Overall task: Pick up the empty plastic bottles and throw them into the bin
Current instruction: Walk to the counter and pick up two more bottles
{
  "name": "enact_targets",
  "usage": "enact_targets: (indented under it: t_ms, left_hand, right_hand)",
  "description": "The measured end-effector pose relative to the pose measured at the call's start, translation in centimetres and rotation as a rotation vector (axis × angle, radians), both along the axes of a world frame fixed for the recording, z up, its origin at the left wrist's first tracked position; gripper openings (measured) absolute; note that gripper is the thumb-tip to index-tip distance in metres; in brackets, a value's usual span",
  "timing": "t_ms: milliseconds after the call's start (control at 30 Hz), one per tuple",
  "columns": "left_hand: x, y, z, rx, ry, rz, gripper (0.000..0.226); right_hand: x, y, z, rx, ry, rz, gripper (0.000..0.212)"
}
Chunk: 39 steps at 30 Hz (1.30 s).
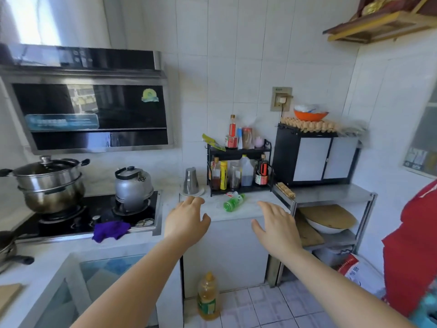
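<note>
A green plastic bottle (233,202) lies on its side on the white counter (248,210), in front of the black spice rack. A second, clear bottle with a red and white label (230,194) seems to lie just behind it. My left hand (186,220) hovers to the left of the green bottle, fingers spread, holding nothing. To the bottle's right and nearer to me, my right hand (275,223) is also spread and empty. Neither hand touches a bottle. No bin is in view.
The black spice rack (238,170) holds several sauce bottles. A steel cup (191,181) stands left of it. On the stove (89,216) are a pot, a kettle and a purple cloth. A metal shelf unit (335,197) stands right. An oil bottle (208,297) stands on the floor.
</note>
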State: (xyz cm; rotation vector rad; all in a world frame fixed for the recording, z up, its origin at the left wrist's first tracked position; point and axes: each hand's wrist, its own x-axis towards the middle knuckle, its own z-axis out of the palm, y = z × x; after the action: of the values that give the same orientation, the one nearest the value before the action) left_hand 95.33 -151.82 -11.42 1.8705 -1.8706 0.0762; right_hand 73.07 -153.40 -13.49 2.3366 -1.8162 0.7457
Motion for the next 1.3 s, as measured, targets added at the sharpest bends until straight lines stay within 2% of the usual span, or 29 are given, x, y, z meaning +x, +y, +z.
enact_targets:
  t_ms: [400, 667, 967, 1300]
  left_hand:
    - [-4.4, -22.3, -2.1, 0.015, 0.019, 0.052, 0.045]
    - [-6.8, -34.3, -2.7, 0.029, 0.03, 0.111, 0.044]
    - [-7.0, -45.2, -7.1, 0.158, 0.05, 0.164, 0.042]
    - [-4.3, -59.2, -14.2, 0.324, 0.057, 0.096, 0.042]
  right_hand:
    - [-4.7, -22.7, -1.7, 0.051, 0.018, 0.008, 0.054]
    - [-8.2, -37.4, -2.6, 0.097, 0.136, 0.05, 0.056]
    - [-6.8, -46.8, -7.8, 0.212, 0.069, 0.079, 0.051]
    - [-2.0, -58.3, -16.3, 0.445, 0.107, -0.052, 0.054]
